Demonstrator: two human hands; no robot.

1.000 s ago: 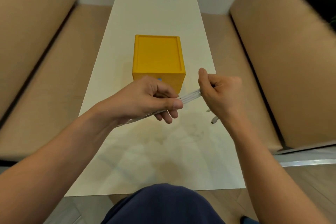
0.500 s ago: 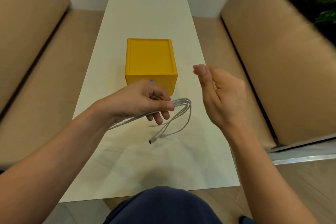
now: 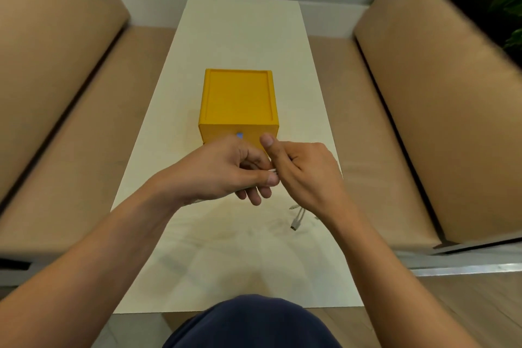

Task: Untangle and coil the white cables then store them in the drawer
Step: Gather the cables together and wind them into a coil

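Right hand (image 3: pixel 308 175) has closed against left hand (image 3: pixel 226 172), both pinching white cables (image 3: pixel 297 220) just before the yellow drawer box (image 3: pixel 237 99). Box sits on a pale table (image 3: pixel 240 31) between tan benches (image 3: pixel 423 93).

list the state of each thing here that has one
left hand, grips the white cables
right hand, fingers curled round the cables, thumb up
white cables, bunched between the hands, plug ends dangling
yellow drawer box, closed, upright on the table
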